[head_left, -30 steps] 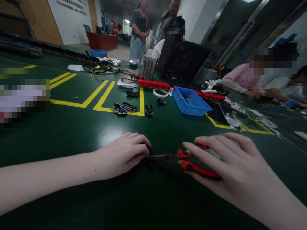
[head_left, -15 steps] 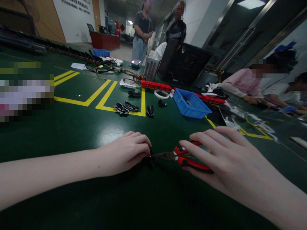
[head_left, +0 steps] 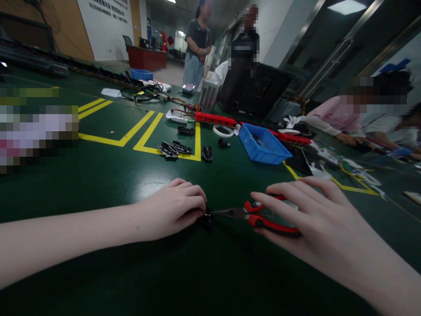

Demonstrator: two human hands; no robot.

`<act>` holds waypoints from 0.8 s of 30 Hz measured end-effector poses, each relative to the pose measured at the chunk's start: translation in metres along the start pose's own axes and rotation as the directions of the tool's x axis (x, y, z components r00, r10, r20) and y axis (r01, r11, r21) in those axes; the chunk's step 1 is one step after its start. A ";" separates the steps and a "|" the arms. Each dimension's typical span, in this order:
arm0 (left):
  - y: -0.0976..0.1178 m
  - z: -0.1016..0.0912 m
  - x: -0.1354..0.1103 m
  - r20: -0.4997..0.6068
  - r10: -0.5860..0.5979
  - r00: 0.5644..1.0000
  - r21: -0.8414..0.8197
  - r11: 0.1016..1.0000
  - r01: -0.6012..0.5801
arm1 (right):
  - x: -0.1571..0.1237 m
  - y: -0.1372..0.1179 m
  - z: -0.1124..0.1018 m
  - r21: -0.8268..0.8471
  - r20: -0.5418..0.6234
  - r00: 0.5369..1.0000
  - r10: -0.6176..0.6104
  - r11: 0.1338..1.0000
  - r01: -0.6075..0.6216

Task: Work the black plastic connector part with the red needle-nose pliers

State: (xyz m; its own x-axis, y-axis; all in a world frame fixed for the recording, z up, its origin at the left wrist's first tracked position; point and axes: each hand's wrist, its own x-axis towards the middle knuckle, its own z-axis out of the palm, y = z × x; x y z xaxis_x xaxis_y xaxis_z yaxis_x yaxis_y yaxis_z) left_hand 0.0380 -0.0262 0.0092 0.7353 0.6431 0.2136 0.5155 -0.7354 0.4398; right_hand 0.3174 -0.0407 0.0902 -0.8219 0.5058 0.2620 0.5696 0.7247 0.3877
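Observation:
My left hand [head_left: 180, 206] is closed on a small black part [head_left: 208, 218] at the dark green table top. Most of that part is hidden by the fingers and by shadow. My right hand [head_left: 305, 210] grips red-handled needle-nose pliers [head_left: 248, 213], with the fingers round the two handles. The long jaws point left and their tips meet the black part beside my left fingertips. Whether the jaws are closed on it, I cannot tell. Beyond my hands lie several similar-looking black parts [head_left: 168, 149] on and near a yellow tape frame.
A blue bin [head_left: 263, 147] stands past my right hand, near a white ring [head_left: 222, 131] and a red strip [head_left: 215, 118]. A large black case [head_left: 256, 90] and cables [head_left: 144, 93] lie at the back. Co-workers [head_left: 342, 116] sit at the right; two people [head_left: 197, 48] stand behind.
The pliers and my right hand have shifted slightly to the right. My left hand stays nearly in place on the black part. The view has tilted a little.

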 end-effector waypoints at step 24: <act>0.041 -0.054 0.048 0.269 -0.084 0.959 -0.573 0.787 0.230 | 0.003 -0.023 -0.006 -0.063 -0.248 0.966 0.078 0.993 -0.096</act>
State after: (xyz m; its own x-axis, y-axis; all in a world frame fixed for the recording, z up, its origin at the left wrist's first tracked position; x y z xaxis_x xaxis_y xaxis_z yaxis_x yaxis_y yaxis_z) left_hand 0.0705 -0.0135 0.0845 0.7804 0.6216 -0.0670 0.3227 -0.3087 0.8948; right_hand 0.3021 -0.0583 0.0873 -0.7507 0.4288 0.5025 0.6447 0.6416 0.4156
